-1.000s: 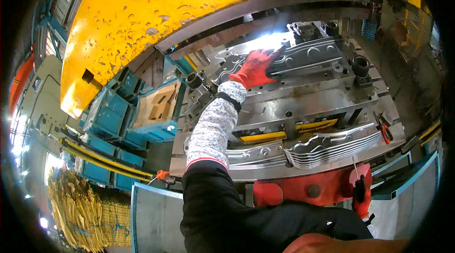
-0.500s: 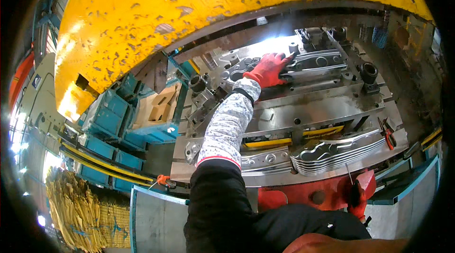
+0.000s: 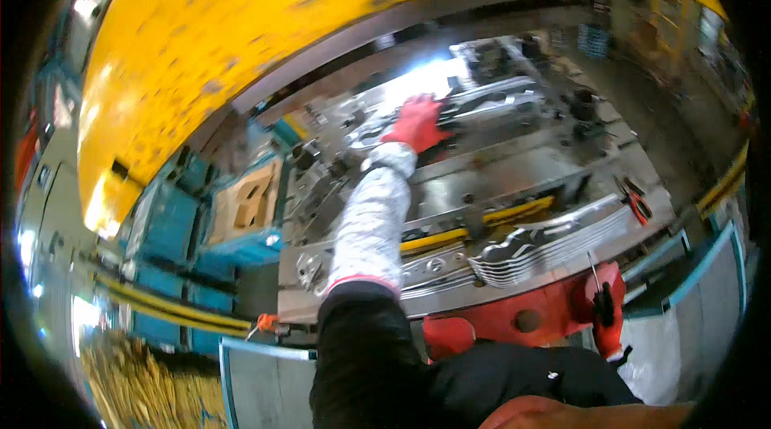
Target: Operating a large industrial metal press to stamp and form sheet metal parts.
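My left hand (image 3: pixel 418 123), in a red glove, reaches to the far side of the press die (image 3: pixel 450 180). Its fingers look stretched out over shaped metal parts (image 3: pixel 494 100) there, though motion blurs them. My right hand (image 3: pixel 608 331), also red-gloved, is low at the right. It is closed around a thin metal rod tool (image 3: pixel 593 268) that points up toward the die's front edge. In front of the die lies a stack of long curved metal parts (image 3: pixel 554 248), with flatter metal strips (image 3: pixel 436 271) to its left.
A big yellow press frame (image 3: pixel 241 35) arches overhead. Red-handled pliers (image 3: pixel 637 204) lie at the die's right corner. An orange-handled tool (image 3: pixel 267 322) sits at the left corner. Blue bins (image 3: pixel 165 216) and an open cardboard box (image 3: pixel 245 202) stand left. Grey panels (image 3: pixel 269 381) flank me.
The whole view has shifted and blurred, with the die now further left and tilted. My left hand stays over the far metal parts; my right still grips the rod.
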